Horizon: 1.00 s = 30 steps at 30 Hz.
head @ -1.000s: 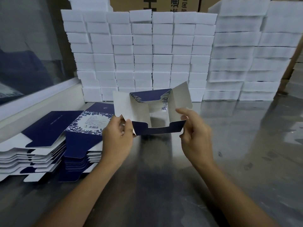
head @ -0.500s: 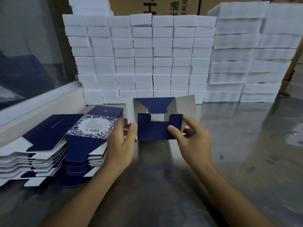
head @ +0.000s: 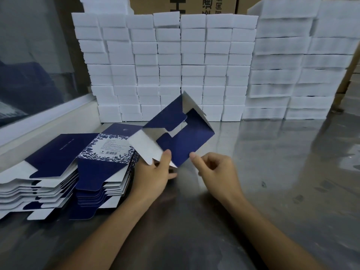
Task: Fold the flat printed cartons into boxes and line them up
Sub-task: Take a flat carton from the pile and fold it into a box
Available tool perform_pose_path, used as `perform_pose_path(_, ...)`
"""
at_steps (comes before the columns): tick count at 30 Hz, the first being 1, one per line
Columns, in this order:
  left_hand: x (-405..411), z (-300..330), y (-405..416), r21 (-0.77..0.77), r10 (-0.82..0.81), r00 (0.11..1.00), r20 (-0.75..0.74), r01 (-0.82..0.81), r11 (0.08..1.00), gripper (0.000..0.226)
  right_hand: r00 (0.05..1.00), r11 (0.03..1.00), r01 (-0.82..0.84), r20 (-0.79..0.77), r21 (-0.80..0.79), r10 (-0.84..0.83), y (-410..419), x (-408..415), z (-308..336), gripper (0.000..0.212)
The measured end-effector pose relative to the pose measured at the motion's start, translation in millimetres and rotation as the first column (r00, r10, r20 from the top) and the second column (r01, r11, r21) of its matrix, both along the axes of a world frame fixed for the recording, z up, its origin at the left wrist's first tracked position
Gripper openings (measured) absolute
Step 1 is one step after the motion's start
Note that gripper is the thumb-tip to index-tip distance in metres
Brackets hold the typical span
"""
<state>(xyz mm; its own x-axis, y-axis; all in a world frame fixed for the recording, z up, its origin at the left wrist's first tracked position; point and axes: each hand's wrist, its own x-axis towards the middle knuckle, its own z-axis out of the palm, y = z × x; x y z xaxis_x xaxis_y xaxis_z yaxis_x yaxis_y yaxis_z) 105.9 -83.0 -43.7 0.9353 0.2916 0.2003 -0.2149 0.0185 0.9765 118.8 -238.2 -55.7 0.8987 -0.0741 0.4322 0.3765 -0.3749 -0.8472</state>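
A half-formed navy and white carton (head: 187, 141) is held tilted above the steel table, its blue end flaps folded over each other and a white side flap sticking out to the left. My left hand (head: 153, 175) pinches its lower left corner, thumb on the blue flap. My right hand (head: 216, 172) sits just right of the carton's lower corner with fingers curled, its thumb tip near the edge; whether it touches the carton I cannot tell. Two stacks of flat printed cartons (head: 64, 172) lie at the left.
A wall of stacked white blocks (head: 167, 65) stands along the back of the table, with taller white piles (head: 296, 61) at the right. Brown cardboard boxes (head: 187, 4) rise behind them. A white ledge (head: 48, 121) under a glass panel borders the left side. The steel tabletop (head: 282, 162) reflects light.
The carton has turned clockwise and tilted, with the blue end flaps now closed over each other. My right hand has come off the front flap and pulled back to the carton's lower right corner.
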Motion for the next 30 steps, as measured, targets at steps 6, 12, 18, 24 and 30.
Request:
perform_pose_path(6, -3.2, -3.0, -8.4, 0.003, -0.063, 0.996, -0.059, 0.063, 0.998, 0.016, 0.99, 0.98, -0.142, -0.037, -0.139, 0.138, 16.1, -8.4, -3.0, 0.046)
perform_pose_path(12, -3.7, -3.9, -10.0, 0.031, -0.091, 0.994, -0.062, 0.093, 0.995, 0.017, 0.992, 0.987, -0.124, -0.05, -0.098, 0.12, 12.9, -6.7, -4.7, 0.047)
perform_pose_path(18, -1.3, -7.0, -3.1, 0.127, -0.03, 0.995, -0.09, 0.041, 0.991, 0.016, 0.999, 0.994, -0.033, -0.028, 0.102, 0.036, 6.0, 0.5, 0.8, 0.046)
perform_pose_path(24, -2.9, -8.3, -3.2, 0.217, -0.043, 0.998, -0.048, 0.053, 0.975, 0.019, 0.996, 0.995, -0.013, -0.085, 0.101, 0.021, 0.9, 2.9, 0.8, 0.048)
perform_pose_path(30, -1.2, -7.0, 0.3, 0.212, -0.004, 0.998, -0.06, 0.016, 0.977, 0.025, 0.996, 0.973, 0.071, -0.062, 0.218, -0.059, -4.9, 5.0, 5.6, 0.053)
